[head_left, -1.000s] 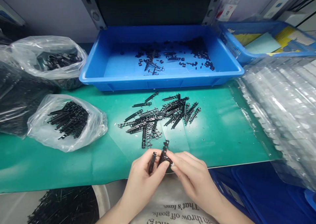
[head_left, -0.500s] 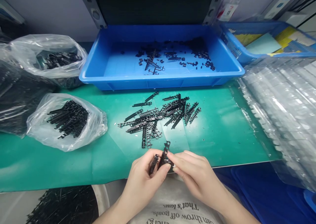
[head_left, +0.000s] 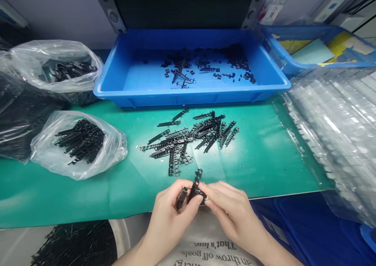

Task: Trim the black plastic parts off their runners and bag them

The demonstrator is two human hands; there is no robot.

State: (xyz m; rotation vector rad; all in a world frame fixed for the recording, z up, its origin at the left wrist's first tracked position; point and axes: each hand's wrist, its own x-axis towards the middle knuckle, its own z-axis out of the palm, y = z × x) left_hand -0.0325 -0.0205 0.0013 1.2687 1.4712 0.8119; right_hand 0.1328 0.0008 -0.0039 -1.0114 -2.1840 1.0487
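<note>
Two hands meet at the near edge of the green mat (head_left: 264, 156), at about six o'clock from the loose pile of black strips (head_left: 190, 139). The left hand (head_left: 170, 211) is closed around a short black piece (head_left: 182, 197), pinched between thumb and fingers. The right hand (head_left: 227, 207) pinches the lower end of a black strip (head_left: 196, 184), whose upper end sticks up past the fingertips toward twelve o'clock. The two parts touch between the hands, with the strip just right of the short piece.

At twelve o'clock beyond the pile sits a blue tray (head_left: 190, 96) with small black bits scattered in it. At nine o'clock from the pile lies a clear bag (head_left: 79, 144) of more strips, with a second bag (head_left: 55, 68) behind it at about ten o'clock. Stacked clear sheets (head_left: 337, 133) fill the three o'clock side.
</note>
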